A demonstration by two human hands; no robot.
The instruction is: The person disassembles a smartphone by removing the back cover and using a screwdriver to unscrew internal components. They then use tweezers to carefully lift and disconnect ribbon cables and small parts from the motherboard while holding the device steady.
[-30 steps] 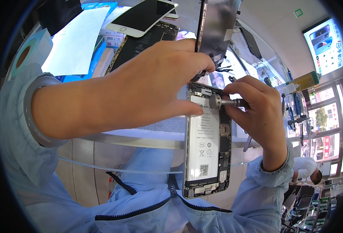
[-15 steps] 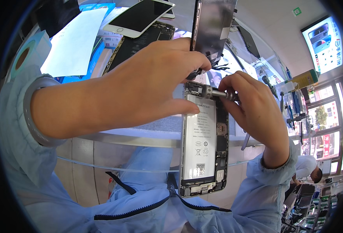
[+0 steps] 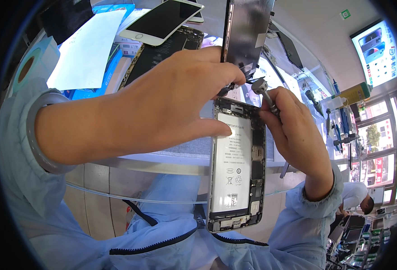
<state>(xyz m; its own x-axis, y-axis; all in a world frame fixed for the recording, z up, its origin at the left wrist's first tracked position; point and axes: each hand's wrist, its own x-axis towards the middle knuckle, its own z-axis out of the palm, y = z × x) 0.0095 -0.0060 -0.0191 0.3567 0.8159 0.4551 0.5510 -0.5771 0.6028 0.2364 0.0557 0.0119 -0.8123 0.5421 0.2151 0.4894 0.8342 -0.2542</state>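
Note:
My left hand (image 3: 176, 99) grips an opened phone (image 3: 232, 171), thumb over its white battery, curled fingers at the raised, detached-side screen (image 3: 245, 31) above it; small dark parts and cables hang at the junction. My right hand (image 3: 297, 130) has a metal screwdriver with a round cap (image 3: 260, 86) in its curled fingers, cap tilted up beside the screen's lower end; its fingertips are by the phone's top right corner. The screwdriver's tip is hidden.
Behind my hands lie a white phone (image 3: 162, 20), a dark opened phone (image 3: 144, 63), paper (image 3: 81, 49), a tape roll (image 3: 32, 63) and a lit screen. Tools (image 3: 344, 137) hang at the right. A person (image 3: 353, 195) bends at lower right, near a wall display (image 3: 374, 51) and windows.
The screwdriver has swung up from across the phone's top to an upright slant, its cap now higher and beside the screen. My left hand has stayed nearly in place.

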